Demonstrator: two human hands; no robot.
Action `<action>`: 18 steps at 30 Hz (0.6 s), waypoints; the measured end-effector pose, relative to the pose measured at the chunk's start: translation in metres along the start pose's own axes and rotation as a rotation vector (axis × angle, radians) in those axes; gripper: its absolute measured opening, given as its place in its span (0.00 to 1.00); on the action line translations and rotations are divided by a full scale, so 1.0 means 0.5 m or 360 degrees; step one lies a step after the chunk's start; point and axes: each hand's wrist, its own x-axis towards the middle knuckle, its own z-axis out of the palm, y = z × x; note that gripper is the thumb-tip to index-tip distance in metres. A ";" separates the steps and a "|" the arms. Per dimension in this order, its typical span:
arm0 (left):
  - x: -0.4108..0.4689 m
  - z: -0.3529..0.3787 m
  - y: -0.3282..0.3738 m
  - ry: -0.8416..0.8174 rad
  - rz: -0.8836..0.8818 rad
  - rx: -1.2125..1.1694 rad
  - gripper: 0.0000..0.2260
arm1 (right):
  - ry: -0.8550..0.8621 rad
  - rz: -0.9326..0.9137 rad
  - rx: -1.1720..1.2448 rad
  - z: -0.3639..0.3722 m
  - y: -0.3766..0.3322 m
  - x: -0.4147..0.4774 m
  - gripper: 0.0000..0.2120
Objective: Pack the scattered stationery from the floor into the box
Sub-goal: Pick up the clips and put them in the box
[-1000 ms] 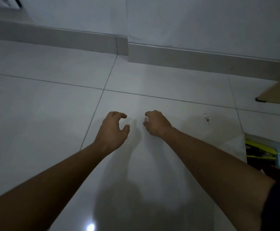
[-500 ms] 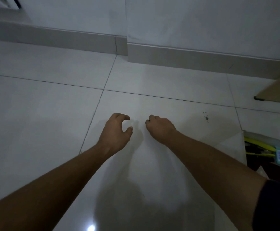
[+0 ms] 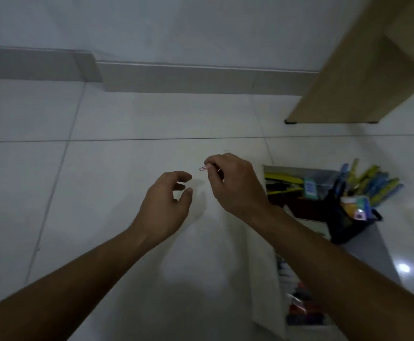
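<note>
My right hand (image 3: pixel 235 183) pinches a small pink paper clip (image 3: pixel 203 168) between thumb and fingertips, lifted above the white tiled floor. My left hand (image 3: pixel 166 203) hovers just to its left with curled, parted fingers and nothing in it. The white box (image 3: pixel 262 279) lies at the right, partly behind my right forearm, with yellow and dark stationery packed in its far end and coloured items near its close end.
A black mesh holder (image 3: pixel 346 217) with blue and yellow pens and small coloured items stands to the right of the box. A wooden furniture leg (image 3: pixel 353 77) rises at the upper right. The skirting board (image 3: pixel 176 77) runs along the wall beyond.
My right hand has risen off the floor with the pink paper clip pinched in it. The view has swung to the right, bringing the box and the pen holder into sight.
</note>
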 end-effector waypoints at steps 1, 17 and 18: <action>-0.001 0.019 0.022 -0.0041 0.0036 -0.0031 0.14 | 0.0064 0.0003 0.0008 -0.034 0.014 -0.014 0.09; -0.014 0.193 0.149 -0.0647 0.0050 0.0019 0.27 | 0.0187 0.0377 -0.0137 -0.179 0.174 -0.140 0.10; -0.016 0.195 0.151 -0.0653 0.0040 0.0034 0.28 | 0.0190 0.0382 -0.0118 -0.180 0.173 -0.141 0.11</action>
